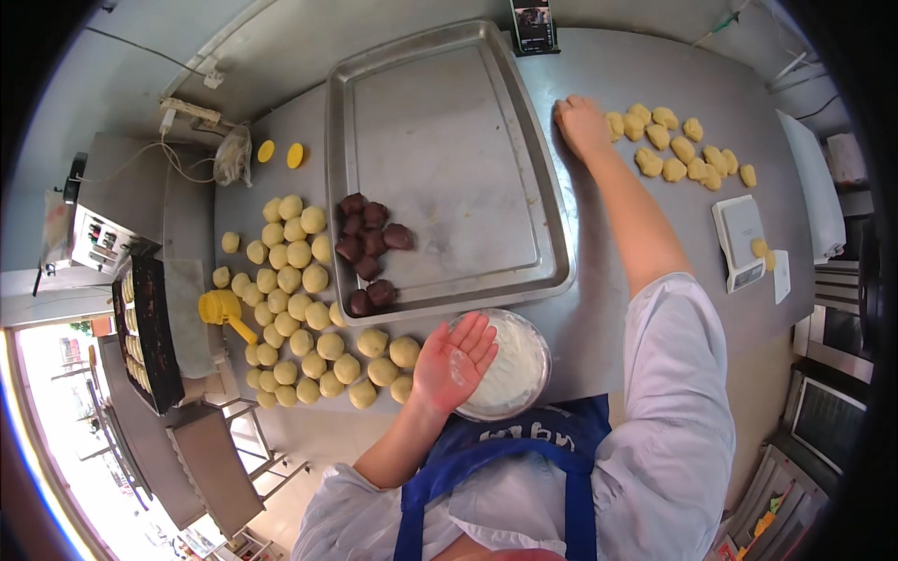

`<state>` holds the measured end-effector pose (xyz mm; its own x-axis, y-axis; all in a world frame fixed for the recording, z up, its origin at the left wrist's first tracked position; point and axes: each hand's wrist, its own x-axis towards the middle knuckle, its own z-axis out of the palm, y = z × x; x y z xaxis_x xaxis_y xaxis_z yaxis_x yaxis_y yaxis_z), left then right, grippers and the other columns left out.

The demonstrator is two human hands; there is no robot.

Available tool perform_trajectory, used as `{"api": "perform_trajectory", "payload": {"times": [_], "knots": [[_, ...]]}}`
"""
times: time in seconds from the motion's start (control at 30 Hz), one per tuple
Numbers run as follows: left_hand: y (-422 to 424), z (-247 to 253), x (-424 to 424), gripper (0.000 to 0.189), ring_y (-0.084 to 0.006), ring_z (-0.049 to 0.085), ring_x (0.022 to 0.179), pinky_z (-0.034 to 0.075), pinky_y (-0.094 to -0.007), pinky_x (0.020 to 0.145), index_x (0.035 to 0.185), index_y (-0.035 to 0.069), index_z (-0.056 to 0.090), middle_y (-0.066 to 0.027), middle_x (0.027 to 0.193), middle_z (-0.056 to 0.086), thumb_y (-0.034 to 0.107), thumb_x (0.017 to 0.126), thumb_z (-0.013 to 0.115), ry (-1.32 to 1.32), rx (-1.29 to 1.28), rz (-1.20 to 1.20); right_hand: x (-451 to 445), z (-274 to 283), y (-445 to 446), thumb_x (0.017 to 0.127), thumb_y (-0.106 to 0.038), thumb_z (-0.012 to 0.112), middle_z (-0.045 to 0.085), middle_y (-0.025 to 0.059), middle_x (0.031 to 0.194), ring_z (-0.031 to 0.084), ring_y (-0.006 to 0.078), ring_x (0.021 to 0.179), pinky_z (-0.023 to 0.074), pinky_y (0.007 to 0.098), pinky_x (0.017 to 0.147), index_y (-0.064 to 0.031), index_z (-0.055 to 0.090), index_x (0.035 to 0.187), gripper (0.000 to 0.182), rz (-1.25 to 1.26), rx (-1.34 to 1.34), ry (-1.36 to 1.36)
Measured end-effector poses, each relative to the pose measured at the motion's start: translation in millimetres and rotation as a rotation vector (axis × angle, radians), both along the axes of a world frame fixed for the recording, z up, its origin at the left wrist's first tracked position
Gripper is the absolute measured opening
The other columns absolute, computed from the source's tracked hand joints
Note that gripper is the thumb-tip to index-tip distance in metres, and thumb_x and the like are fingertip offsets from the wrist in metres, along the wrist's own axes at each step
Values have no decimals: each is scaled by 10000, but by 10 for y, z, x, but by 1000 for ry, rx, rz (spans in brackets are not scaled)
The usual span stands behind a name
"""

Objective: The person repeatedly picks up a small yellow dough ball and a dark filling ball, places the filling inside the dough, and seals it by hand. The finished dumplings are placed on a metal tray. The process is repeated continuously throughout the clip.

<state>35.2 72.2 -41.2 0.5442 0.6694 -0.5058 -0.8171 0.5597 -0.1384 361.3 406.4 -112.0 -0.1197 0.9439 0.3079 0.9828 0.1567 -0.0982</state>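
Observation:
My left hand is held palm up, fingers extended, over the left part of a metal bowl of white flour; a whitish smear marks the palm. My right hand reaches far forward, its fingers curled down at the worktop beside several rough yellow dough pieces; whether it holds one is hidden. Between the hands lies a large metal tray with dark brown filling lumps in its near left corner. Many round pale yellow dough balls cover the worktop left of the tray.
On the right stands a white digital scale with small dough pieces at its edge. A phone leans upright at the back. On the left are a yellow plastic mould, two yellow discs and a dark baking tray holding pale pieces.

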Motion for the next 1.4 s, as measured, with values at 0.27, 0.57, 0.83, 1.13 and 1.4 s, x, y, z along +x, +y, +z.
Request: {"api": "perform_trajectory", "payload": {"times": [0.27,0.57,0.83,1.13,1.4], "knots": [[-49,289,259,467,-280,513,1249,347,-435,1104,1360,82,494,-105,1352,552,369,1012,374,473,54,-24,-787,1105,-1939,821,-172,733,698,97,984,672,189,855,532,318,776,-42,636,1108,330,191,9,1074],[-536,642,317,790,-267,463,1274,354,-439,1087,1427,63,373,-119,1397,466,679,939,290,368,358,-37,-1699,1235,-3626,818,-188,614,677,78,921,612,291,899,417,446,936,-78,658,891,140,656,-68,1081],[-873,656,283,929,-266,450,1277,373,-380,1079,1340,30,429,-125,1357,470,800,878,189,627,412,75,-2053,1402,-3871,850,-141,489,663,115,854,611,305,808,392,470,943,-34,638,856,183,650,-169,1118],[-822,715,160,875,-223,435,1314,347,-382,1099,1410,97,405,-78,1409,457,783,880,287,229,540,-121,-2108,1432,-3709,948,-262,406,656,128,920,590,244,855,441,369,869,-5,651,919,357,304,-742,1802],[-783,722,-237,983,-263,430,1324,351,-405,1102,1418,51,380,-124,1452,404,819,806,416,500,625,-231,-1956,1815,-3618,788,-198,626,673,96,979,601,272,974,442,424,935,-89,679,973,220,853,166,628]]}}
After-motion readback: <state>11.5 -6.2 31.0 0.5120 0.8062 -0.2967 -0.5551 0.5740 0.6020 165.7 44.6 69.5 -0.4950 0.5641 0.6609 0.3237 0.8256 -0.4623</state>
